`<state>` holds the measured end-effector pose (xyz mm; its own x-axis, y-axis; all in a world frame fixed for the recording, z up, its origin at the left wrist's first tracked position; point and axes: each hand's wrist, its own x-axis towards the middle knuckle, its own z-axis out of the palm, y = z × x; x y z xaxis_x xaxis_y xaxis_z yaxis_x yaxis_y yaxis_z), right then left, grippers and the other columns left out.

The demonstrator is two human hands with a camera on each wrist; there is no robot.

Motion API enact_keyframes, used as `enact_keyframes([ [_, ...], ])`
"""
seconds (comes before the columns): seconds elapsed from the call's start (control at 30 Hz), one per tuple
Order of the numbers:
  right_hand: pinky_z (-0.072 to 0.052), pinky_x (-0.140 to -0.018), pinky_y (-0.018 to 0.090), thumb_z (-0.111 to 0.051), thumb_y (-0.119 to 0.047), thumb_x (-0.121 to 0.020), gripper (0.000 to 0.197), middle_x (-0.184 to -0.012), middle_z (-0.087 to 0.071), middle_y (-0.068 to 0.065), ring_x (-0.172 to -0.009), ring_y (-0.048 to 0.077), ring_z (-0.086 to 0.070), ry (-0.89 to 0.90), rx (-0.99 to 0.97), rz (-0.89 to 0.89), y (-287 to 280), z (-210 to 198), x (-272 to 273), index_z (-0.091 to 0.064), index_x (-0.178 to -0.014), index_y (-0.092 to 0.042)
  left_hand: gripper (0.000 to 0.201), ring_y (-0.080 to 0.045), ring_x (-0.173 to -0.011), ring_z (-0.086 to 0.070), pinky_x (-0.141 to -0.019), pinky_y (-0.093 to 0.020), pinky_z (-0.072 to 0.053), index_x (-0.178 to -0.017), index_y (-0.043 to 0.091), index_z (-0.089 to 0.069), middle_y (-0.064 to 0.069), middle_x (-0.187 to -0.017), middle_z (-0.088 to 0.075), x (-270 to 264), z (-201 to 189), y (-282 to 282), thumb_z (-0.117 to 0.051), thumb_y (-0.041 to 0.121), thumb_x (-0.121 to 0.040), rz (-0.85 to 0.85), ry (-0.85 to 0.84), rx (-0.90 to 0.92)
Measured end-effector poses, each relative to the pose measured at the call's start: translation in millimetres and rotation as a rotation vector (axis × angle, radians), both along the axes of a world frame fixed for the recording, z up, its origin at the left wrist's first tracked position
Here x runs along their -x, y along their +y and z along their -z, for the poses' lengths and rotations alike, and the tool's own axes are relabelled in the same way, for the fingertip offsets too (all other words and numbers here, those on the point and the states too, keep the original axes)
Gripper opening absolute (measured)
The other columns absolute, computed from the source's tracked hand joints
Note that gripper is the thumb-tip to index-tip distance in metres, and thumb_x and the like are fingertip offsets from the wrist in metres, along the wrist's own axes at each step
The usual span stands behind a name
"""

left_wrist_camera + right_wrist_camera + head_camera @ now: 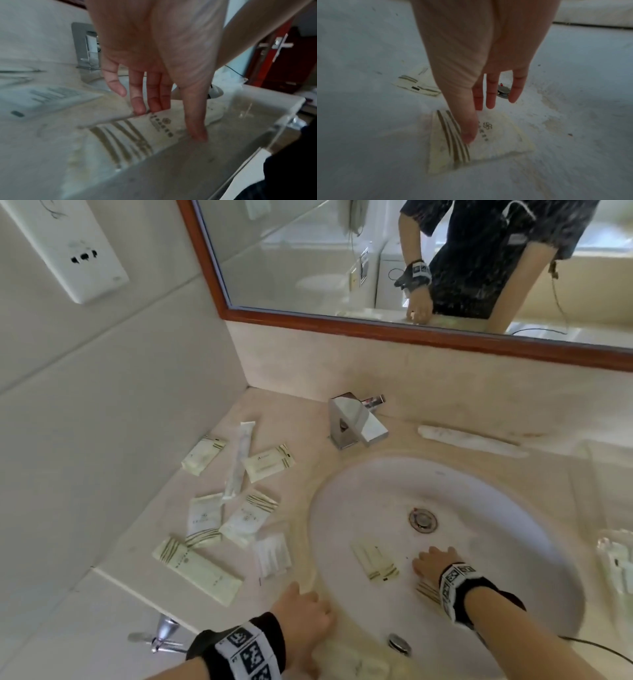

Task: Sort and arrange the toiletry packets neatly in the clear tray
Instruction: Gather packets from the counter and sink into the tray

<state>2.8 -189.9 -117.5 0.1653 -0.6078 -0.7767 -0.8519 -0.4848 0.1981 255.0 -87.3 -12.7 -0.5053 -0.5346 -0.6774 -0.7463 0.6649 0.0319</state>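
My right hand [431,563] reaches into the white sink basin [513,508]. In the right wrist view its fingers are straight and the thumb of this hand [479,122] presses on a cream packet with olive stripes [496,142] lying on the basin floor. A second striped packet [375,566] lies just left of it. My left hand [305,611] is at the near rim. Seen from the left wrist, that hand [169,123] has straight fingers touching a long striped packet [128,139] inside the clear tray [283,121].
Several cream packets [222,508] and a long white wrapped item [239,460] are scattered on the counter left of the basin. A chrome faucet [352,422] stands behind the basin, with the drain [423,520] at its middle. A clear holder [616,563] sits at the right edge.
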Motion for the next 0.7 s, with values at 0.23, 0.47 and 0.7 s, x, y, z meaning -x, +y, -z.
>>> enact_keyframes([
  [0.23,-0.022,-0.113,0.046,-0.033,-0.030,-0.098,0.042,-0.145,-0.040,0.009,-0.135,0.028,-0.034,-0.003,0.008,-0.034,14,-11,3,-0.038,-0.137,-0.015,0.034,-0.031,-0.107,-0.057,-0.087,-0.037,-0.044,-0.115,0.012,-0.057,-0.010,-0.118,-0.062,6,-2,-13,-0.058,0.033,-0.088,-0.280,0.022,-0.057],
  [0.47,-0.027,-0.112,0.046,-0.059,-0.008,-0.083,0.041,-0.130,-0.057,0.013,-0.124,0.028,-0.051,-0.041,-0.021,0.059,20,-48,3,-0.052,-0.124,-0.008,0.010,-0.015,-0.073,-0.058,-0.061,-0.020,-0.043,-0.082,0.023,-0.057,0.004,-0.079,-0.061,-25,-17,-31,-0.062,0.031,-0.085,-0.816,0.436,0.018],
  [0.7,-0.021,-0.115,0.045,-0.041,-0.019,-0.093,0.042,-0.143,-0.046,0.007,-0.133,0.025,-0.042,0.068,-0.032,-0.014,26,-55,1,-0.043,-0.134,-0.014,0.010,-0.014,-0.071,-0.051,-0.055,-0.019,-0.034,-0.081,0.017,-0.052,0.004,-0.075,-0.054,-56,-23,-49,-0.059,0.020,-0.087,-1.075,0.556,0.206],
])
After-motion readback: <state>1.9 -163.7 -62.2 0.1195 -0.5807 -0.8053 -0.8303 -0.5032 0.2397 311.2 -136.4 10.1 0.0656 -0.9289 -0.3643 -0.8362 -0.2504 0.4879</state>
